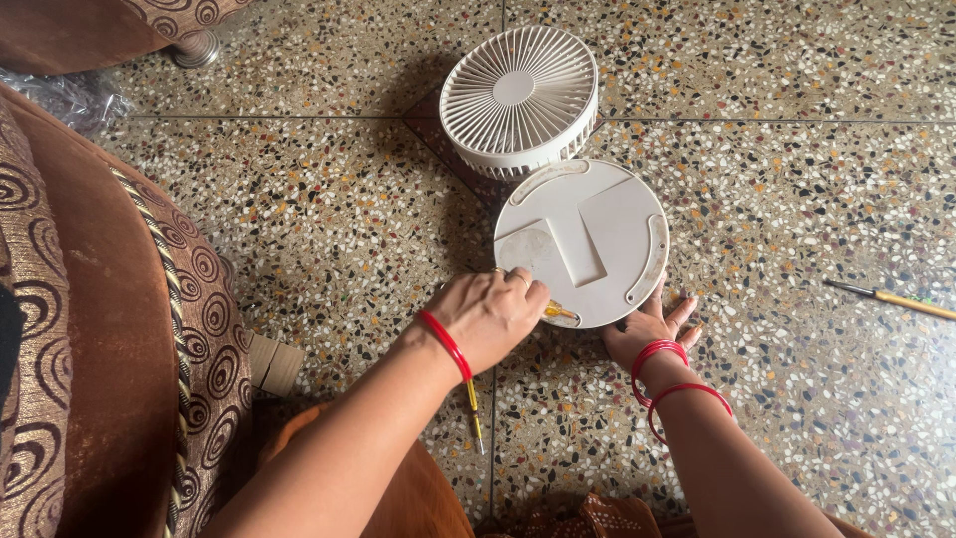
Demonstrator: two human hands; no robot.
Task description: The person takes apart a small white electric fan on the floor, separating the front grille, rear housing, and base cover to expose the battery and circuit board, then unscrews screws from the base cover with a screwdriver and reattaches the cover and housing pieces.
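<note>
My left hand (490, 314) is curled closed around a small yellow-handled screwdriver (558, 313), whose tip points right onto the near edge of the fan base (588, 234). My right hand (649, 329) lies open, fingers spread on the floor (797, 199), touching the base's near rim. The round white base lies flat, underside up; the fan head (518, 98) tilts up at its far side, so the fan's long axis runs away from me. A second screwdriver (891, 297) lies well apart to the right, tip pointing left.
</note>
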